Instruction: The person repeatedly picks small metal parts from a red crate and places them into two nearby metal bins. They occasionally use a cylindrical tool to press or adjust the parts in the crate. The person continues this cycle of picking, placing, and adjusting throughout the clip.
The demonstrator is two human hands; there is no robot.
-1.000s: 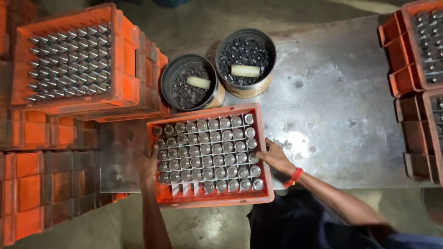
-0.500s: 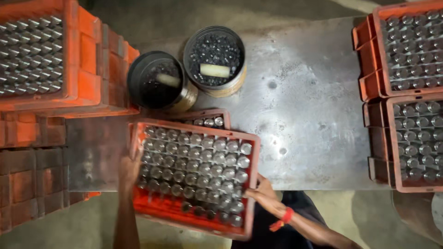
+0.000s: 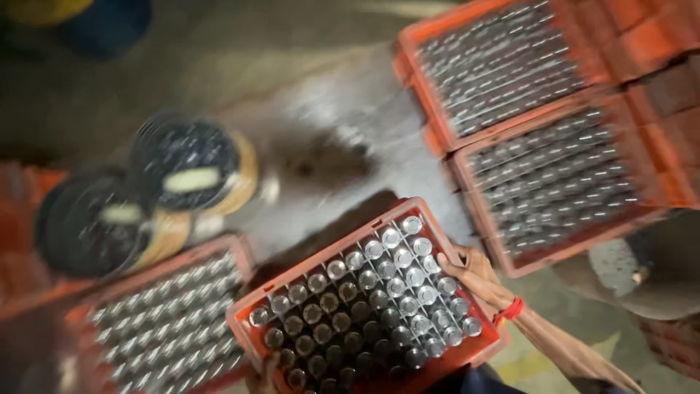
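I hold an orange plastic crate (image 3: 470,356) filled with several upright metal cylinders, lifted off the metal table and tilted. My right hand (image 3: 477,277), with a red band at the wrist, grips the crate's right rim. My left hand (image 3: 266,372) grips its lower left edge; only fingers show at the frame's bottom. A second orange crate (image 3: 164,273) of the same cylinders lies below and to the left of the held one.
Two dark round buckets (image 3: 186,164) (image 3: 87,222) of small parts, each with a pale cylinder on top, stand at the left. Two more filled orange crates (image 3: 419,66) (image 3: 467,175) sit at the right on the grey metal table (image 3: 328,109). The view is motion-blurred.
The crate has been lifted off the crate beneath it and carried right and toward me. My head has swung right, so buckets shift left and the right crates come closer.
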